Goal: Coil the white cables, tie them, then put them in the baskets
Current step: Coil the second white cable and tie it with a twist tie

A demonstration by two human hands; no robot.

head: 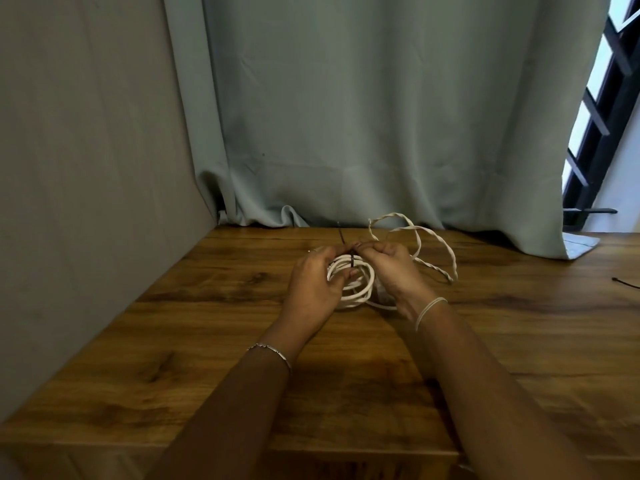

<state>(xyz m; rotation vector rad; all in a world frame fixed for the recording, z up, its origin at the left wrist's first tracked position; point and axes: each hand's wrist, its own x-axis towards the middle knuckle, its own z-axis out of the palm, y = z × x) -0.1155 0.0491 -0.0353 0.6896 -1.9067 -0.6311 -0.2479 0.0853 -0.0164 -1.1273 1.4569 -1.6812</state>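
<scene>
The coiled white cable [358, 284] lay flat on the desk [214, 341], and everything else is placed from it. The left hand [313, 282] was at the coil's left side, its grip curled round the loops with the thumb over them. The right hand [391, 271] was at the coil's right side, its grip narrowed to a fingertip pinch at the coil's far edge. There a black cable tie [352, 263] crossed the loops. Its thin tail rose from the coil's far edge, away from the person and leaning slightly left. Whether the pinch held the tie's head or the strap beside it was too small to tell.

The tightening pull would probably run along that tail, away from the coil, so the left hand's hold had to keep the loops from lifting or spreading.

Beyond and right of the coil sprawled a loose twisted white cable [434, 249], not yet coiled. A spare black tie [625, 283] lay far right of the coil. No basket was in view.
</scene>
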